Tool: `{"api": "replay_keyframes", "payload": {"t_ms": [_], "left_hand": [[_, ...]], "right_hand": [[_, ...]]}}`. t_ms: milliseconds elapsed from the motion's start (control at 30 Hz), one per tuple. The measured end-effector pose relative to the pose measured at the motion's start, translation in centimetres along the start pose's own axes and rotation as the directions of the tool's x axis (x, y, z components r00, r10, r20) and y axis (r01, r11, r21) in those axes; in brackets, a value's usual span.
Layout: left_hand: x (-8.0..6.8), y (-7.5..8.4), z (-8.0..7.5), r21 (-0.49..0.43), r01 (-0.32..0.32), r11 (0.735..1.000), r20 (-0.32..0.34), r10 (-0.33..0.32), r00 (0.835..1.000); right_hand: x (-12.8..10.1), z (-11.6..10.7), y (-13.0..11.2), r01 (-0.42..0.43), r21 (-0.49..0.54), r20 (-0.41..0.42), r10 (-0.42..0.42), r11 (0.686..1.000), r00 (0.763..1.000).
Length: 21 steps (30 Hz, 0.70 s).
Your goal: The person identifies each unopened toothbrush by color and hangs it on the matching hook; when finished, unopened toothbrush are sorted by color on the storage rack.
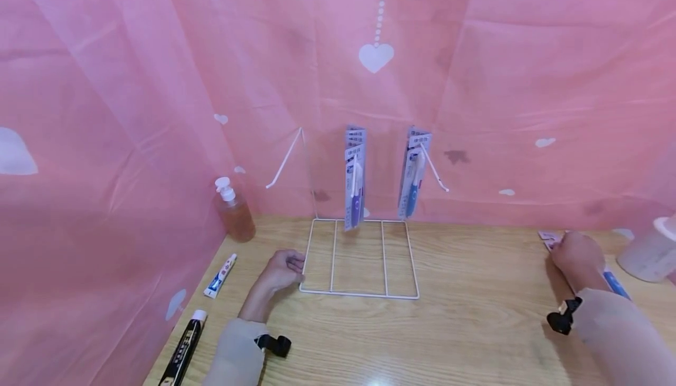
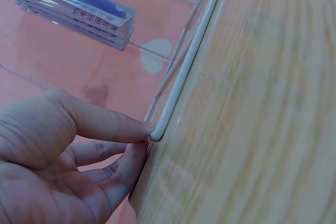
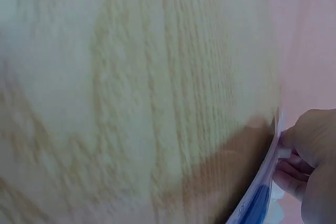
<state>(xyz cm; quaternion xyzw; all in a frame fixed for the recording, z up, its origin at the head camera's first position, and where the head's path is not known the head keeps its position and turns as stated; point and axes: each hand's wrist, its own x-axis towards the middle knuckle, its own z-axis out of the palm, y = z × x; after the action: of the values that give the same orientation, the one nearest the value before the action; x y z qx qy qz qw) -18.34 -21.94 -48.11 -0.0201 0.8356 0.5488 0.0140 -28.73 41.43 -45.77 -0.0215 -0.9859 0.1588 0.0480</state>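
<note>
My left hand is at the left side of a white wire display rack. In the left wrist view its thumb and forefinger pinch the rack's front corner. Two bundles of packaged toothbrushes hang on the rack's hooks, a purple one in the middle and a blue one on the right; the left hook is bare. Far to the right, my right hand grips a flat toothbrush pack with a blue part showing. Fingers cover much of that pack, which is tilted close over the table.
A pump bottle of amber liquid stands at the back left. Nearer lie a small toothpaste tube and a black tube with a white cap. A white cylindrical container is at the right edge. Pink cloth hangs behind the wooden table.
</note>
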Motion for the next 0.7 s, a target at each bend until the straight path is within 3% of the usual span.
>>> {"api": "replay_keyframes", "payload": {"t_ms": [200,333,700], "left_hand": [[0.1,-0.1,-0.3,-0.006,0.011,1.000,-0.002,-0.011,1.000],[0.0,-0.2,-0.6,0.004,0.028,1.000,-0.015,-0.028,0.999],[-0.3,0.2,-0.1,0.017,0.025,1.000,0.006,-0.025,1.000]], "right_hand": [[-0.3,-1.3,-1.2,0.069,0.029,-0.095,-0.066,0.997,0.993],[-0.4,-3.1,-2.7,0.074,0.055,-0.125,-0.066,0.996,0.990],[-1.8,-7.7,-7.6,0.164,0.094,-0.339,-0.124,0.982,0.932]]}}
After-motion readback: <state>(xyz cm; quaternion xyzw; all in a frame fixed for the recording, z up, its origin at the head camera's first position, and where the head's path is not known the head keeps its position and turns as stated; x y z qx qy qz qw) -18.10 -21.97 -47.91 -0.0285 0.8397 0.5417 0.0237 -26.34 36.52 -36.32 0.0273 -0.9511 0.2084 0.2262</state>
